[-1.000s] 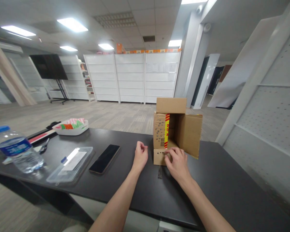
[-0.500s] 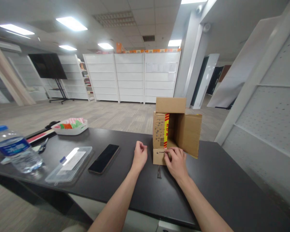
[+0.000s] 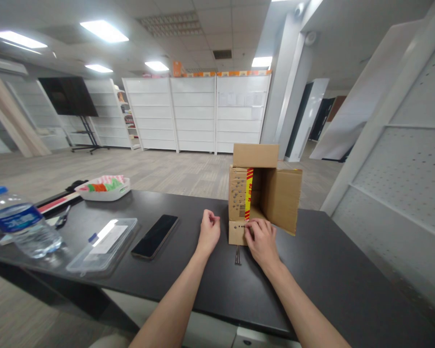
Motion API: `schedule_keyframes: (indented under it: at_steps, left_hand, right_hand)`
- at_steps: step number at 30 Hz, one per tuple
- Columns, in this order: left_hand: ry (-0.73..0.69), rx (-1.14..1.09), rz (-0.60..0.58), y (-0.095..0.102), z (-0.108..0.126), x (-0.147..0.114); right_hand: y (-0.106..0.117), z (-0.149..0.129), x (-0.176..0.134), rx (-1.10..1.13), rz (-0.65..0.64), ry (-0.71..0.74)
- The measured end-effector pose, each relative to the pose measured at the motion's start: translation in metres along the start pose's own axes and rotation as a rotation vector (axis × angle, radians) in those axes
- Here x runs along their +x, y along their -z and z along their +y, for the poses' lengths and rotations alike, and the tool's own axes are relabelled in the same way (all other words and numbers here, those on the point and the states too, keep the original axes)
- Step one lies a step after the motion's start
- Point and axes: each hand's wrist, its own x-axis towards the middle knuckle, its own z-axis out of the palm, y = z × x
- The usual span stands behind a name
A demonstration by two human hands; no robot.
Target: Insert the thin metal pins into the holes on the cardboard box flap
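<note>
An open cardboard box [image 3: 237, 193] stands on the table, its front flap [image 3: 236, 235] hanging down with a row of small dark holes. My right hand [image 3: 263, 241] is at this flap, thumb and fingers pinched close together near the row of holes; anything between the fingertips is hidden. To the left of the box, my left hand [image 3: 210, 232] rests just above or on the table with curled fingers, apart from the box. Whether it contains anything small cannot be seen. Several thin metal screws or nails [image 3: 238, 256] lie below the flap, between my hands.
A black phone [image 3: 155, 237] and a clear plastic case [image 3: 101, 246] lie left of my arms. Farther left stand a water bottle [image 3: 25, 229] and a white basket [image 3: 107, 194] with colourful contents. Box flaps stick out upward and to the right [image 3: 288, 200].
The view has shifted slightly, so everything sits a little higher in it. Both hands keep nearly the same pose; the right fingers stay at the flap.
</note>
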Motion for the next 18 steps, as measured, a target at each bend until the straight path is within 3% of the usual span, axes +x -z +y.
schedule_keyframes:
  at_steps: [18]
  left_hand:
    - [0.001, -0.002, -0.007, -0.0002, -0.0006, -0.0003]
  right_hand:
    - [0.0017, -0.0055, 0.0033, -0.102, -0.028, 0.027]
